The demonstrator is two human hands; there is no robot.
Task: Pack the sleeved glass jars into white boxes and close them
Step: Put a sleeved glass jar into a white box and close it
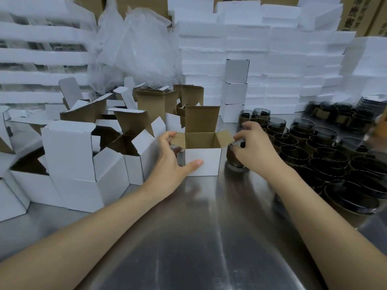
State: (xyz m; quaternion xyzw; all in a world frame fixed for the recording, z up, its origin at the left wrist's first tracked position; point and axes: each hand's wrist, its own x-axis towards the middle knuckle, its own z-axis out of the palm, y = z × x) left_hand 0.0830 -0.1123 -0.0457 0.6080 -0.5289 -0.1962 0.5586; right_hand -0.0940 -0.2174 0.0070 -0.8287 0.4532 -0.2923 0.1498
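Note:
A small white box (202, 162) with a brown inside stands open on the metal table in front of me, its lid flap upright at the back. My left hand (170, 162) grips its left side, thumb across the white front and fingers at the left flap. My right hand (252, 147) pinches the box's right side flap. Just right of the box, partly behind my right hand, stands one dark glass jar in a brown sleeve (234, 159). The box looks empty inside.
Several open white boxes (83, 164) crowd the left. Many sleeved dark jars (326, 155) cover the right of the steel table (199, 237). Three closed boxes (235, 91) are stacked behind, before walls of flat white cartons and a clear plastic bag (136, 49).

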